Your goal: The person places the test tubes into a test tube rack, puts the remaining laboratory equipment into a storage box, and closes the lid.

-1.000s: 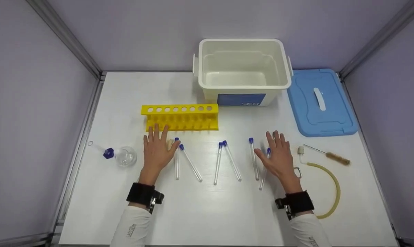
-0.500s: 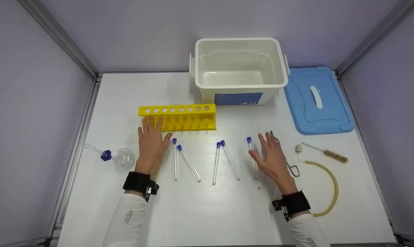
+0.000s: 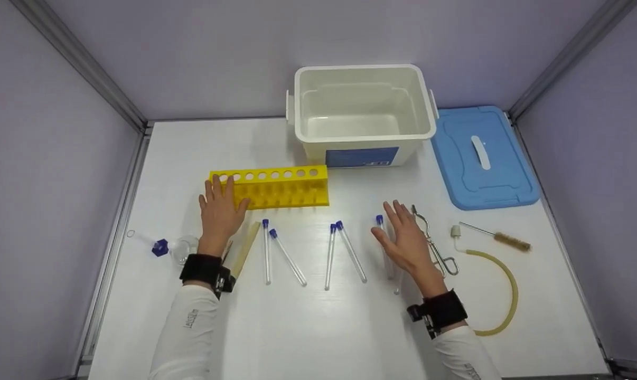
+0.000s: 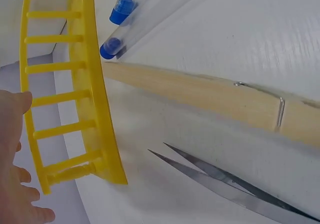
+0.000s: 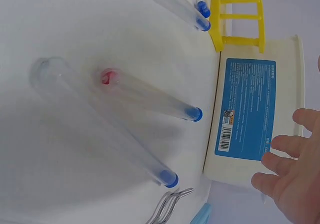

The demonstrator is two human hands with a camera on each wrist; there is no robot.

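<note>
My left hand (image 3: 221,216) is over the left end of a yellow test tube rack (image 3: 276,195), fingers extended and spread. In the left wrist view the thumb overlaps the rack's edge; I cannot tell if it touches. Beneath that wrist lie a wooden test tube holder (image 4: 200,93) and metal tweezers (image 4: 225,184). My right hand (image 3: 405,243), fingers loosely spread, hovers over two blue-capped test tubes (image 5: 115,129), partly hiding them, and holds nothing. Beside it lie metal tongs (image 3: 429,237). Several more capped tubes (image 3: 329,258) lie mid-table; one tube (image 5: 155,96) shows red at its end.
A white bin (image 3: 363,137) stands at the back, its blue lid (image 3: 487,184) to the right. On the right lie a brush (image 3: 511,241) and a yellowish rubber tube (image 3: 514,290) with a stopper. A glass flask (image 3: 181,248) with a purple part (image 3: 160,247) is at left.
My left hand has moved forward and left onto the rack's end, uncovering the wooden holder. My right hand has shifted left, so the tongs now show. The view has shifted slightly.
</note>
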